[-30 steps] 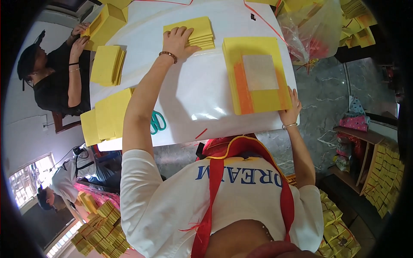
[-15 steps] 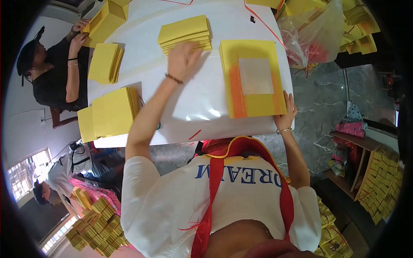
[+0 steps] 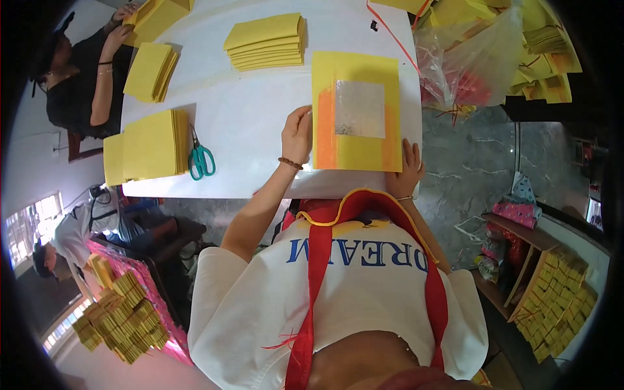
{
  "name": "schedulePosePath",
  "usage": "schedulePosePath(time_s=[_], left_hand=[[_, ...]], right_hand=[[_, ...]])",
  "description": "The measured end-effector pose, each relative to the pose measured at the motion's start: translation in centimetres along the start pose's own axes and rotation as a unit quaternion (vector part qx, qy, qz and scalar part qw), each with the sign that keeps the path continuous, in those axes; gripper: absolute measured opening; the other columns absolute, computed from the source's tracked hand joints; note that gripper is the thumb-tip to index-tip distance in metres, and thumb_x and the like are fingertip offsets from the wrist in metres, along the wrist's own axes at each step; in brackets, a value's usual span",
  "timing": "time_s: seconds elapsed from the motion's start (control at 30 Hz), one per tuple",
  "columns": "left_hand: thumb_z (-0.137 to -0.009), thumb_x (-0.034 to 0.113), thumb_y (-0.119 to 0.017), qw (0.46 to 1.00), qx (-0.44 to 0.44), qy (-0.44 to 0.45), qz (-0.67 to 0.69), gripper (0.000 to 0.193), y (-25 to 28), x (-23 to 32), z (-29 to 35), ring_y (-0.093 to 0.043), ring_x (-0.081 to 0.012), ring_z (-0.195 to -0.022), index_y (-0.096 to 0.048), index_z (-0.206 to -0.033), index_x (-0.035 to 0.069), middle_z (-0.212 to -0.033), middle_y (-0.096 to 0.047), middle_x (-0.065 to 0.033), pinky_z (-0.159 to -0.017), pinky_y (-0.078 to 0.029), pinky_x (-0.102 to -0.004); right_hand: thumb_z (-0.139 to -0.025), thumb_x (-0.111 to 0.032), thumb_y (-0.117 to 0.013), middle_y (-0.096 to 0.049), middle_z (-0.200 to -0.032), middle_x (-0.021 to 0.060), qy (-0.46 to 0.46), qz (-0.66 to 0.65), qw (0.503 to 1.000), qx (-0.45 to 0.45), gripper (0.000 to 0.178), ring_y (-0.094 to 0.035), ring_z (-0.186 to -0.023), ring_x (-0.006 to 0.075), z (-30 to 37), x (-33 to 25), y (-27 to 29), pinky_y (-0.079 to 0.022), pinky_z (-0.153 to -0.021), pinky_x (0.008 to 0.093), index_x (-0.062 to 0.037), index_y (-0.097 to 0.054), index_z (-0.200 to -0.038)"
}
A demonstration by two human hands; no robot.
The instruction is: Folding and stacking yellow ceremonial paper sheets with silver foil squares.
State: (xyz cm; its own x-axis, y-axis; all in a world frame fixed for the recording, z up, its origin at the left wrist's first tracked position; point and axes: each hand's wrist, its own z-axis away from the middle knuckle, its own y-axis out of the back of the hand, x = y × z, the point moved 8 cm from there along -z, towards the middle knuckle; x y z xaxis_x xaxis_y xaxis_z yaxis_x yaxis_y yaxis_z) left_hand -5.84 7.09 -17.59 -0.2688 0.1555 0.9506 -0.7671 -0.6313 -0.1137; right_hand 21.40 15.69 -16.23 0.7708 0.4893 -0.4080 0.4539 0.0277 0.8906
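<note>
In front of me on the white table lies a stack of yellow paper (image 3: 356, 153), with orange bands and a pale silvery square on its top sheet. My left hand (image 3: 298, 135) is closed at the stack's left edge, its fingers curled against the paper. Along the lower right edge rests my right hand (image 3: 407, 169), open, with fingers stretched out and partly hidden by the paper. Farther off sits a pile of folded yellow paper (image 3: 265, 42), which neither hand touches.
Teal-handled scissors (image 3: 201, 161) lie left of my arm beside stacked yellow sheets (image 3: 151, 148). Another yellow bundle (image 3: 151, 73) is beyond them. At the far left a person in black (image 3: 81, 88) handles yellow paper. A clear plastic bag (image 3: 465, 62) hangs by the table's right edge.
My left hand has left the far folded pile and come back to the left edge of the near stack. My right hand stays at the right edge. The scissors have come into view.
</note>
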Motion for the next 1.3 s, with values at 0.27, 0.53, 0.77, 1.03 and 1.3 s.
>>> schedulePosePath(time_s=[0.27, 0.53, 0.77, 1.03, 1.3], left_hand=[[-0.093, 0.055, -0.02, 0.979, -0.069, -0.014, 0.189, 0.074, -3.3, 2.0, 1.2, -0.019, -0.0221, -0.135, -0.01, -0.142, 0.001, -0.147, -0.017, -0.0136, -0.109, -0.02, -0.0321], [-0.089, 0.063, -0.016, 0.988, -0.104, -0.045, 0.109, 0.079, -4.1, 6.1, -2.5, -0.012, -0.0207, -0.137, -0.001, -0.143, 0.007, -0.149, -0.009, -0.0105, -0.11, -0.016, -0.0332], [-0.089, 0.063, -0.017, 0.992, -0.094, -0.022, 0.08, 0.079, -4.7, 6.3, -4.5, -0.015, -0.0196, -0.136, -0.007, -0.143, 0.007, -0.149, -0.015, -0.0088, -0.11, -0.017, -0.0319], [-0.089, 0.063, -0.014, 0.974, -0.12, -0.017, 0.189, 0.08, -4.6, 4.2, -3.3, -0.015, -0.0231, -0.136, 0.001, -0.143, 0.006, -0.148, -0.011, -0.0132, -0.109, -0.02, -0.0345], [-0.092, 0.058, -0.015, 0.971, -0.136, -0.011, 0.195, 0.068, -5.6, 3.3, -1.0, -0.028, -0.0201, -0.131, -0.003, -0.144, 0.016, -0.146, -0.02, -0.0068, -0.106, -0.027, -0.0336]], right_hand=[[-0.093, -0.032, -0.034, -0.041, -0.137, 0.0046, -0.075, -0.091, 0.991, -0.055, 0.04, -0.024, -0.134, 0.024, -1.3, 1.3, -0.4, -0.001, -0.107, 0.0502, -0.0167, -0.05, -0.126], [-0.097, -0.039, -0.024, -0.023, -0.146, 0.0081, -0.12, -0.637, 0.748, -0.141, 0.055, -0.023, -0.133, 0.024, -13.8, -3.3, -1.9, -0.018, -0.108, 0.0368, -0.0099, -0.014, -0.143], [-0.099, -0.038, -0.023, -0.025, -0.145, 0.0077, -0.101, -0.772, 0.603, -0.174, 0.055, -0.026, -0.131, 0.0207, -15.8, -5.9, -3.1, -0.019, -0.109, 0.0309, -0.0094, -0.012, -0.143], [-0.098, -0.043, -0.018, -0.016, -0.148, 0.0085, -0.115, -0.723, 0.664, -0.152, 0.058, -0.018, -0.135, 0.0209, -11.8, -2.5, -3.4, -0.015, -0.11, 0.0323, -0.007, -0.013, -0.143], [-0.098, -0.042, -0.02, -0.021, -0.147, 0.0054, -0.203, -0.797, 0.534, -0.197, 0.057, -0.019, -0.135, 0.0181, -8.4, -3.7, -5.2, -0.016, -0.109, 0.0312, -0.0061, -0.018, -0.142]])
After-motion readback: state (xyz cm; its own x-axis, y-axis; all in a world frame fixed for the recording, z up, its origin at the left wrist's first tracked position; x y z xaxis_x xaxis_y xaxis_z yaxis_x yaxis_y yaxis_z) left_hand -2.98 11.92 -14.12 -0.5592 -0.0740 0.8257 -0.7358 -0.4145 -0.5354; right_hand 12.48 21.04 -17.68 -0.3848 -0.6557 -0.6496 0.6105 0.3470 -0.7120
